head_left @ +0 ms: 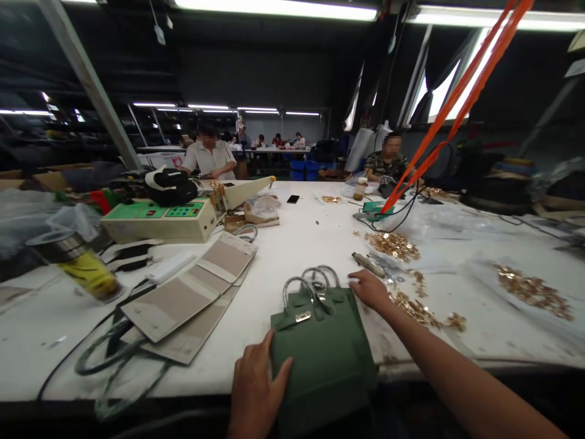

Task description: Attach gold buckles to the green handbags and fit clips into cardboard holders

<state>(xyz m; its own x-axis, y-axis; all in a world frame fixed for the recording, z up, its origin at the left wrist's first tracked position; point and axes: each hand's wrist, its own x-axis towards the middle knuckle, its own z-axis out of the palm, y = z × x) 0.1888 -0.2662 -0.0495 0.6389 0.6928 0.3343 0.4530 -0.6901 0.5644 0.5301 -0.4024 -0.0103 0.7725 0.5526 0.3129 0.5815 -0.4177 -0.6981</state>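
Note:
A green handbag [322, 360] with several grey-patterned handles and silver-coloured metal clasps lies at the front edge of the table, perhaps more than one bag stacked. My left hand [258, 381] grips its left side, thumb over the front and fingers along the edge. My right hand [371, 290] is stretched past the bag's upper right corner, its index finger extended and nothing seen in it. Just beyond those fingertips lies a grey cylindrical tool [368, 264], apart from the hand. Loose gold-coloured metal pieces [414, 310] are scattered right of the right wrist.
Beige bag panels [196, 292] with handles lie at left, near a tilted tumbler [80, 268] and a green-topped machine [158, 219]. More gold pieces [532, 289] sit on plastic at right. An orange strap [439, 140] hangs down. Co-workers sit across the table.

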